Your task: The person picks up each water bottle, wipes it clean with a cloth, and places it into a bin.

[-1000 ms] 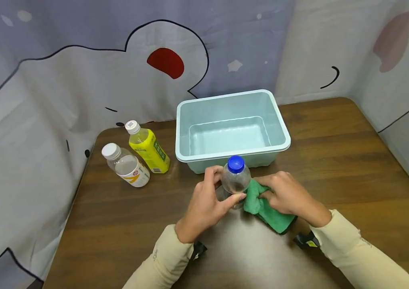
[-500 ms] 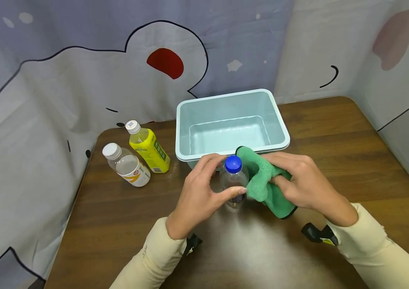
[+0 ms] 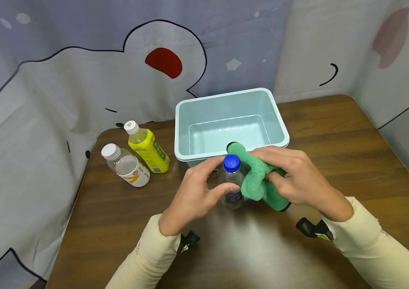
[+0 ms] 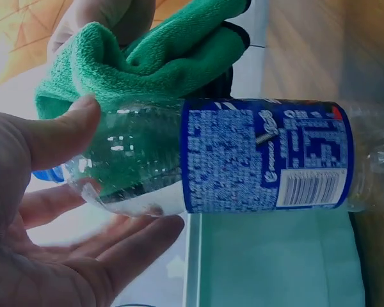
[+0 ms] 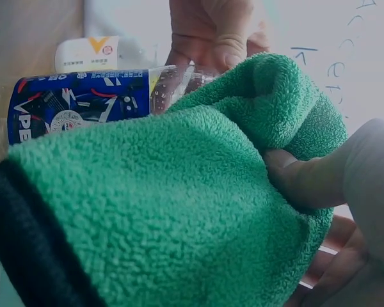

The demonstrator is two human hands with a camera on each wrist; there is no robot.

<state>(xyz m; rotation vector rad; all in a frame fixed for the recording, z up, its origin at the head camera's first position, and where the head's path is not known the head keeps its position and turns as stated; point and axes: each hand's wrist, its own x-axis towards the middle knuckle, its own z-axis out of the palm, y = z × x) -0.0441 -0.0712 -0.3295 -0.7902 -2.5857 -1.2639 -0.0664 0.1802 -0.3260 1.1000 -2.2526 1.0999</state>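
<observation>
A clear plastic bottle [image 3: 231,176] with a blue cap and a blue label [image 4: 265,155] stands upright on the table, just in front of the basin. My left hand [image 3: 197,188] grips it near the shoulder, thumb on the near side and fingers round the left. In my right hand [image 3: 294,172] a green cloth [image 3: 256,176] with a black edge is bunched between thumb and fingers. The cloth lies against the bottle's upper right side. In the right wrist view the cloth [image 5: 153,204] covers part of the bottle [image 5: 83,102].
Behind the hands stands a pale blue plastic basin [image 3: 183,152]. To the left are a bottle with a yellow label [image 3: 150,150] and a clear bottle with a white label [image 3: 134,172], both white-capped. A patterned curtain [image 3: 82,88] hangs behind the wooden table [image 3: 118,233].
My right hand has lifted the cloth from low beside the bottle up to its shoulder. My left hand has shifted slightly left, still holding the bottle.
</observation>
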